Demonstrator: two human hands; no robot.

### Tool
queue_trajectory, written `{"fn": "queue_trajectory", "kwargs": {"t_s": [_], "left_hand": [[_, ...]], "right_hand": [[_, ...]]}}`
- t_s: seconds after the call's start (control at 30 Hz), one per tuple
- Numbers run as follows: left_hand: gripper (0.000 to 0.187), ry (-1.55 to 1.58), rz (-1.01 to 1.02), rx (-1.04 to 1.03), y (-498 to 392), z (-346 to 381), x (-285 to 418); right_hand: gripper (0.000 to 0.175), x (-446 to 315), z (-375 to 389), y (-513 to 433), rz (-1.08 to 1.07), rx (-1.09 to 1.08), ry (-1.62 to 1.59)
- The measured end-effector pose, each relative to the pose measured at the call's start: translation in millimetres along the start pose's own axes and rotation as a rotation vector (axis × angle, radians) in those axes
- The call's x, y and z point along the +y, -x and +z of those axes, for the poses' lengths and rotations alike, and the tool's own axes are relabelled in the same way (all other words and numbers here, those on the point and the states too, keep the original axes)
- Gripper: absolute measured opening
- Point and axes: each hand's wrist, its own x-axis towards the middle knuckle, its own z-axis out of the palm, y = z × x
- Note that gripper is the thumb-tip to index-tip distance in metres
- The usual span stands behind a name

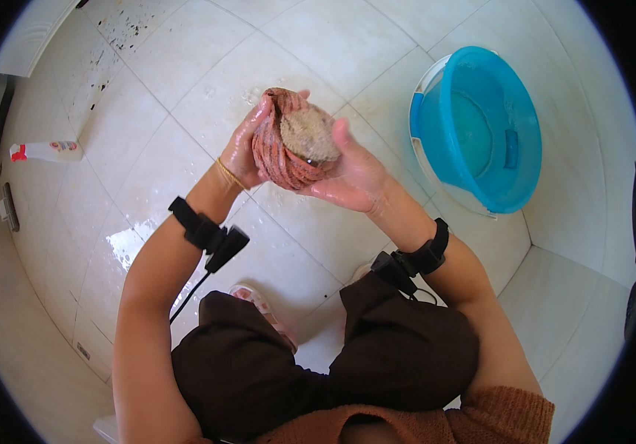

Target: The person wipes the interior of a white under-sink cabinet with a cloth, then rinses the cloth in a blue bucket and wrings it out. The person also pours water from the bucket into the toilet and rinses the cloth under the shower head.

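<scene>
A wet, bunched cloth (279,147) with rust-orange and dark stripes is held up above the tiled floor, between both hands. One face of the bundle shows a beige, fuzzy layer (308,136); whether it is part of the same cloth I cannot tell. My left hand (243,147) grips the bundle's left side, its fingers mostly hidden behind it. On the other side, my right hand (359,175) supports the bundle from below and the right, palm turned up and thumb raised. Both hands look wet.
A teal plastic basin (523,194) with some water stands tilted at right, a pale tub (426,150) behind it. A white bottle with a red top (51,151) lies at left near a floor squeegee or brush head (10,208). Dark debris (101,86) and puddles (129,244) mark the tiles.
</scene>
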Motion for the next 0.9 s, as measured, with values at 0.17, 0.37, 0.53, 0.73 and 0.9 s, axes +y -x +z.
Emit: {"fn": "queue_trajectory", "kwargs": {"t_s": [0.17,0.37,0.53,0.73,0.9], "left_hand": [[0.05,-0.346,-0.123,-0.005,-14.9,2.6,9.2],[0.022,-0.484,-0.176,0.184,-34.8,-13.4,-10.0],[0.015,-0.753,-0.142,0.344,-49.3,-32.0,-32.1],[0.019,-1.125,0.052,0.722,-64.0,-24.8,-51.2],[0.032,-0.68,0.164,0.525,-69.3,-14.9,-28.1]], "right_hand": [[0.056,-1.1,-1.1,-2.2,0.108,0.167,0.374],[0.035,5.6,-33.1,-11.1,0.073,0.482,0.685],[0.033,20.8,-72.6,-29.5,0.052,0.736,1.082],[0.06,18.8,-81.0,-36.1,-0.129,0.854,1.651],[0.061,-25.0,-55.2,-19.5,-0.294,0.777,1.423]]}}
